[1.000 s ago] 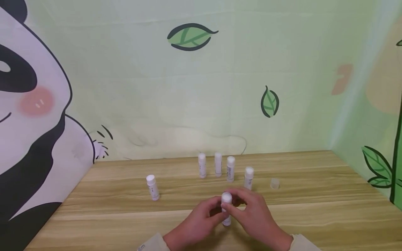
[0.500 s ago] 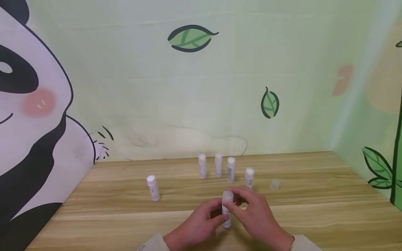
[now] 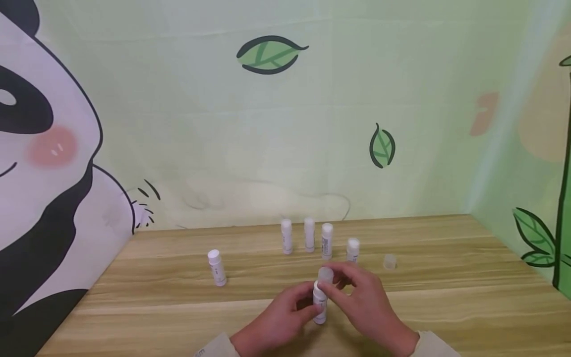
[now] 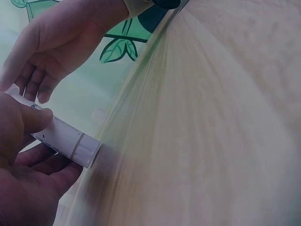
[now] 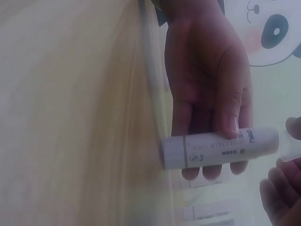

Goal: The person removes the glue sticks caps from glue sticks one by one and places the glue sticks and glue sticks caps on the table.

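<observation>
A white glue stick (image 3: 319, 303) with printed text stands near the front middle of the table in the head view. My left hand (image 3: 285, 310) grips its lower body between thumb and fingers; the right wrist view shows that left hand (image 5: 207, 84) around the labelled glue stick (image 5: 216, 149). Just above its top, a translucent cap (image 3: 325, 275) is pinched by the thumb and fingers of my right hand (image 3: 363, 297). The cap sits slightly to the right of the glue stick's white top. Whether the glue stick's base touches the table cannot be told.
Several upright glue sticks stand farther back, among them one (image 3: 327, 241) in the back group and one (image 3: 353, 250) partly behind my right hand. Another glue stick (image 3: 217, 267) stands alone at left. A loose translucent cap (image 3: 390, 262) lies on the wooden table (image 3: 446, 277).
The translucent cap has come up off the glue stick and shifted slightly right with my right hand. My left hand keeps its grip in nearly the same place.
</observation>
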`<state>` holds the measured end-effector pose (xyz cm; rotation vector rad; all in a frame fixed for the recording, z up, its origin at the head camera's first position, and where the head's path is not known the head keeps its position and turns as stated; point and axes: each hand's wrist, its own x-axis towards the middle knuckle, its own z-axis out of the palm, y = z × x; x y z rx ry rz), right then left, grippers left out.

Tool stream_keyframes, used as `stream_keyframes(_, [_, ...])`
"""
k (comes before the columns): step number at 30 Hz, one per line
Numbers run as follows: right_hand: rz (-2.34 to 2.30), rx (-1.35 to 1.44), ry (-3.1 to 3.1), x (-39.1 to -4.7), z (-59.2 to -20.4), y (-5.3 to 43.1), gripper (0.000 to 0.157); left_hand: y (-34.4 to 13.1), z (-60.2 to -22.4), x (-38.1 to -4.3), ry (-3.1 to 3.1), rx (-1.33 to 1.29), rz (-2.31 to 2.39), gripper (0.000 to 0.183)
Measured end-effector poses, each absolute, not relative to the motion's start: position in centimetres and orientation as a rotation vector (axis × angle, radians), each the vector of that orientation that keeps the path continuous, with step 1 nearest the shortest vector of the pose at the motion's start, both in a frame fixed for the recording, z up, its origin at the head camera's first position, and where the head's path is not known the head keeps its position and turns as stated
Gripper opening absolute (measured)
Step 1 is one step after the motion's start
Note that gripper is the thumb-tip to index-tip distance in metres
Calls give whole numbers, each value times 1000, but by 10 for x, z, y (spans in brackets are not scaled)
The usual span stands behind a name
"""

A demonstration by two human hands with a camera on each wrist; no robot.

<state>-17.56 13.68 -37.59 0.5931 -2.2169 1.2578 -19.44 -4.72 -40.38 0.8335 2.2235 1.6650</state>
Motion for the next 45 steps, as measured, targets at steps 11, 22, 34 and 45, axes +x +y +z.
stream_keyframes(11, [1268, 489, -2294, -174, -373, 152, 26, -73, -406, -196, 2352, 725, 1607, 40])
stream_keyframes(22, [1222, 219, -2397, -188, -371, 196, 26, -124, -408, -201, 2454, 621, 1613, 40])
stream_keyframes(34, [1100, 55, -2568, -208, -372, 243, 40, -181, -409, -192, 2451, 597, 1684, 43])
stream_keyframes(45, [1057, 14, -2612, -220, -378, 269, 41, -221, -405, -194, 2353, 530, 1681, 48])
